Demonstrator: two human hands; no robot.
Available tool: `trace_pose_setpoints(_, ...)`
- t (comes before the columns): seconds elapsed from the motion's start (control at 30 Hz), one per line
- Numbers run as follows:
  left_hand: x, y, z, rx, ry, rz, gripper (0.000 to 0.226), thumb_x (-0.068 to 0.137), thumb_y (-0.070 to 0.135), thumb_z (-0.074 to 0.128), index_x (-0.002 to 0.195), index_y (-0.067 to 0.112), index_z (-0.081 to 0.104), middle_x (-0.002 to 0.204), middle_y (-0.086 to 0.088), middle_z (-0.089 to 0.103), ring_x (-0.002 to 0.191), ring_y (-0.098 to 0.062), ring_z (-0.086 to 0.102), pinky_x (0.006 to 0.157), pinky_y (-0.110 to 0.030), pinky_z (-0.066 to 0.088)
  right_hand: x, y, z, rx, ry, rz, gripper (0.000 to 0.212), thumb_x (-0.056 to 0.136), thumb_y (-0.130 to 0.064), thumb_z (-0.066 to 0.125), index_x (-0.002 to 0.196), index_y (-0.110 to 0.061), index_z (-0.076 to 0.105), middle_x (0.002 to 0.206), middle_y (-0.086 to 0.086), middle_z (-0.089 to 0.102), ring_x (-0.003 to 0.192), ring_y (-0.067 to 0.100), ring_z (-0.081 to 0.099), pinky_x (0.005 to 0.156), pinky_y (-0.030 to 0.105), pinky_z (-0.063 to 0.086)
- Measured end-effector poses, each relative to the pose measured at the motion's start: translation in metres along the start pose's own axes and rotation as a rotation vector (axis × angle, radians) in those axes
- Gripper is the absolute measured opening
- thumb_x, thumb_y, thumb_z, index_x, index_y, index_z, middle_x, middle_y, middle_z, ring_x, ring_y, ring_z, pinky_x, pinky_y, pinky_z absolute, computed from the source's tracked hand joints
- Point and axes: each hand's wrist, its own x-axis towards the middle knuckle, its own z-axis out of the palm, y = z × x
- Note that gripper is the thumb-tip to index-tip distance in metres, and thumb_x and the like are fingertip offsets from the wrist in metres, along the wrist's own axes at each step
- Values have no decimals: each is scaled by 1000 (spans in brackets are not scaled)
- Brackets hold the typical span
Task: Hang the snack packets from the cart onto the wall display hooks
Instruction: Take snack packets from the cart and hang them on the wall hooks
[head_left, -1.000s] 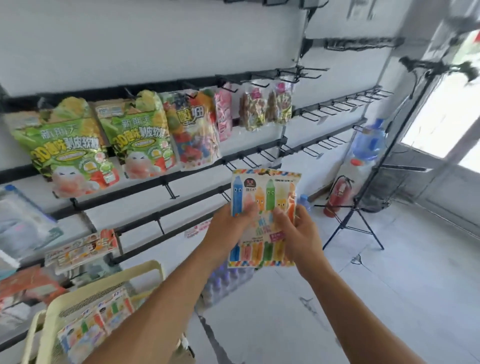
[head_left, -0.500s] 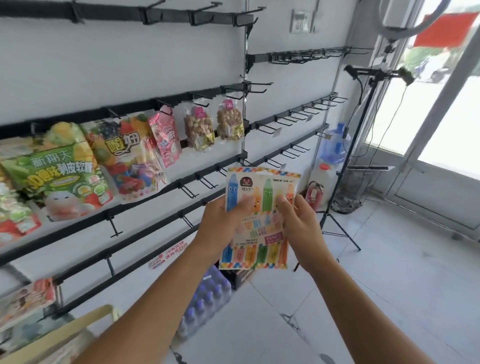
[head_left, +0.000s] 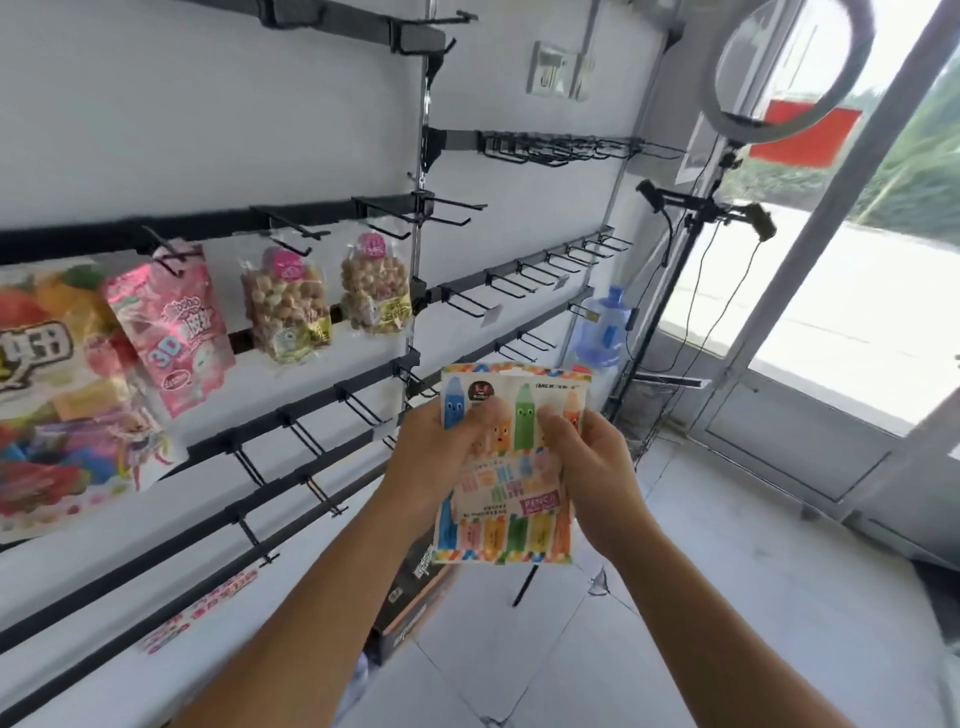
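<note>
Partly hidden behind both hands, the crayon-print snack packet (head_left: 511, 467) is held upright in front of the wall display, just right of the middle rail's right end and not on any hook. The left hand (head_left: 434, 457) grips its left edge, thumb laid across the printed front; the right hand (head_left: 597, 467) grips the right edge with its thumb likewise on the front, so the middle of the print is covered and the small lettering is too blurred to read. Whether the packet's hang hole meets a hook cannot be told; its top edge stands near the empty hooks (head_left: 363, 410) of the lower rail. On the rail above hang two clear bags of round puffed snacks (head_left: 285, 306), side by side, and left of them a pink packet (head_left: 171, 327). A large fruit-print bag (head_left: 57, 395) at the left edge of the view is cut off, its print smeared. Right of the upright post run more rows of bare hooks (head_left: 545, 270), small and hard to count. Beyond the wall's right end stands a blue water jug (head_left: 605, 327), partly behind the rail. A ring light (head_left: 779, 67) on a black stand (head_left: 670, 291) rises before the glass door (head_left: 831, 312), its top cut by the frame. Below the forearms a dark carton (head_left: 410, 597) lies on the tiled floor, mostly hidden.
</note>
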Motion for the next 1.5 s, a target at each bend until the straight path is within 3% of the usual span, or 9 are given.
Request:
trace_pose_setpoints(0.33,78,-2,24,50,83,-12,24,94,32,66,79,14,72,78,-6,77,70,-25,75,72,-43,59,91,3,-17,44,-51,2,32,95,-30,59,99,2,65,89,15,76,81,33,75,72,45,62)
trace_pose_setpoints(0.47,107,-4,35,82,170,-25,39,97,48,55,78,20,73,82,-6,77,75,-28,75,77,-50,60,129,6,-25,76,-133,12,34,96,-32,57,96,2,65,87,17,76,79,34,75,70,42,62)
trace_pose_setpoints(0.63,144,-4,65,132,306,26,37,98,44,56,78,15,67,85,-21,74,76,-36,74,78,-59,58,178,3,-39,58,-233,10,42,98,-39,53,82,-2,65,79,19,74,71,33,74,67,44,61)
trace_pose_setpoints(0.77,171,4,98,122,365,14,48,97,55,46,73,23,73,78,-7,77,71,-28,75,75,-49,61,230,-7,-63,48,-299,-30,53,98,-40,54,88,12,60,77,22,72,69,35,73,61,40,60)
trace_pose_setpoints(0.9,197,4,123,139,497,93,45,97,53,46,77,21,70,75,-4,76,68,-24,75,70,-43,62,271,-7,-76,33,-350,-81,44,97,-42,55,74,-6,63,66,14,69,60,27,69,57,34,55)
trace_pose_setpoints(1.07,225,-4,135,405,728,261,55,91,58,39,57,15,49,47,-2,56,43,-6,59,45,-16,45,307,2,-69,-42,-329,-172,49,99,-44,51,62,-12,52,53,5,56,48,18,56,50,31,43)
trace_pose_setpoints(1.3,278,-11,112,423,826,304,49,91,58,39,62,19,45,48,3,55,44,-6,58,47,-14,45,363,4,-38,-112,-371,-210,48,99,-41,52,59,-15,47,47,-5,53,42,7,52,41,20,38)
trace_pose_setpoints(1.4,305,-9,96,392,859,315,49,88,62,39,66,19,47,54,-1,59,47,-8,60,50,-19,50,391,-2,-18,-129,-398,-214,48,100,-39,51,59,-15,47,48,-5,55,43,9,54,43,22,41)
trace_pose_setpoints(1.5,332,-9,78,370,888,364,58,88,66,39,67,13,51,57,-6,62,51,-15,62,60,-39,57,417,-9,1,-128,-411,-232,48,101,-38,51,59,-15,47,50,-3,57,46,12,56,46,22,43)
